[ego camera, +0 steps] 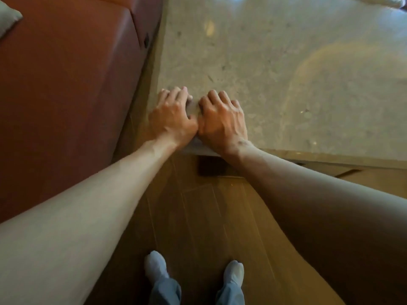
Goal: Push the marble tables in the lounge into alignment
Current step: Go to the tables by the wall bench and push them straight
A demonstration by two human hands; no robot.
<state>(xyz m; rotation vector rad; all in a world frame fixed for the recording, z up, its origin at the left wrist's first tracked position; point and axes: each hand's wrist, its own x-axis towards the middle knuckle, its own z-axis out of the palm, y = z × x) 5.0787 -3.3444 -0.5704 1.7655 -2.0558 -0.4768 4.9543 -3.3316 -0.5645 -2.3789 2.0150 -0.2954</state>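
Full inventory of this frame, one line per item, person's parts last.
marble table: 1, beige-grey, upper right; its near-left corner is under the hands.
table leg: 1, dark, below that corner.
sofa: 1, reddish-brown, left, close alongside the table's left edge.
cushion: 1, grey, far top left on the sofa, mostly cut off.
wooden floor: brown planks, lower centre.
left hand: 1, flat on the table corner, fingers curled.
right hand: 1, beside the left hand, thumbs touching.
forearms: 2, bare.
feet: 2, pale footwear, grey-blue trousers, bottom centre.
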